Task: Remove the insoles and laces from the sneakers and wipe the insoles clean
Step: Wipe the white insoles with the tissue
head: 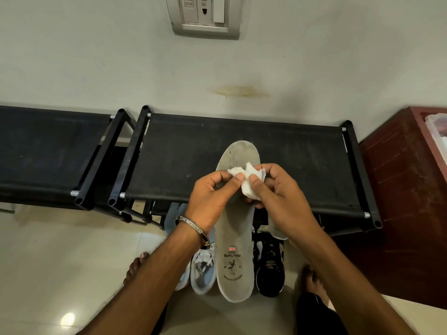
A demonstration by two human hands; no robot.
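Note:
A worn grey insole point(235, 240) with a printed logo near its heel is held up in front of me, toe end pointing away. My left hand point(210, 197) grips its left edge around the middle, and the thumb lies on the edge of a crumpled white tissue point(246, 187). My right hand point(283, 197) pinches that tissue against the insole's upper face. On the floor below stand a white sneaker point(203, 272) with laces in it and a black sneaker point(269, 269). A second pale insole point(277, 228) shows just under my right wrist.
A black fabric-topped shoe rack point(290, 165) stands against the wall behind the insole, with another rack point(48, 153) to its left. A red-brown cabinet point(399, 201) is at the right. A light blue shoe point(174, 213) sits under the rack. My bare feet flank the sneakers.

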